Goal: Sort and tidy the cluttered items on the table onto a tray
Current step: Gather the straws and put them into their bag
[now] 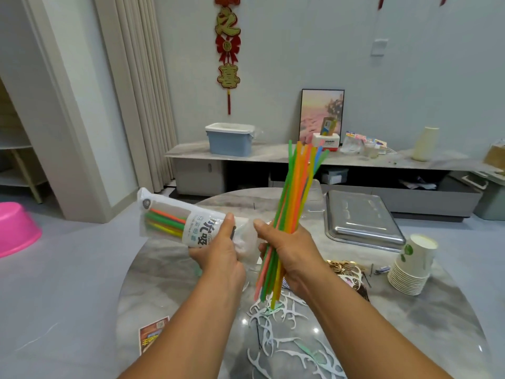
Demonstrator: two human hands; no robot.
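- Your right hand (287, 247) is closed around a bundle of coloured straws (296, 198), gripping it low down, so the long ends fan up and away and the short ends poke out beneath your palm.
- Your left hand (218, 250) is wrapped round the open end of a straw packet (175, 220), thumb pressed on top; a few straws lie inside it, and it is held just beside the bundle, above the worktop (169, 274).
- You look to be mid-way through one item only: the straws are neither all in the packet nor set down.
- The metal tray (360, 220) sits at the far right of the worktop, well apart from both hands, and nothing shows on it.
- Left to sort, by the look of it: the white floss picks (276, 332) scattered below your hands, the stack of paper cups (412, 263) just beside the tray's near corner, a heap of small gold bits (341, 266) next to the cups, and a printed card (153, 335) at the near left edge.
- So the task seems barely begun.
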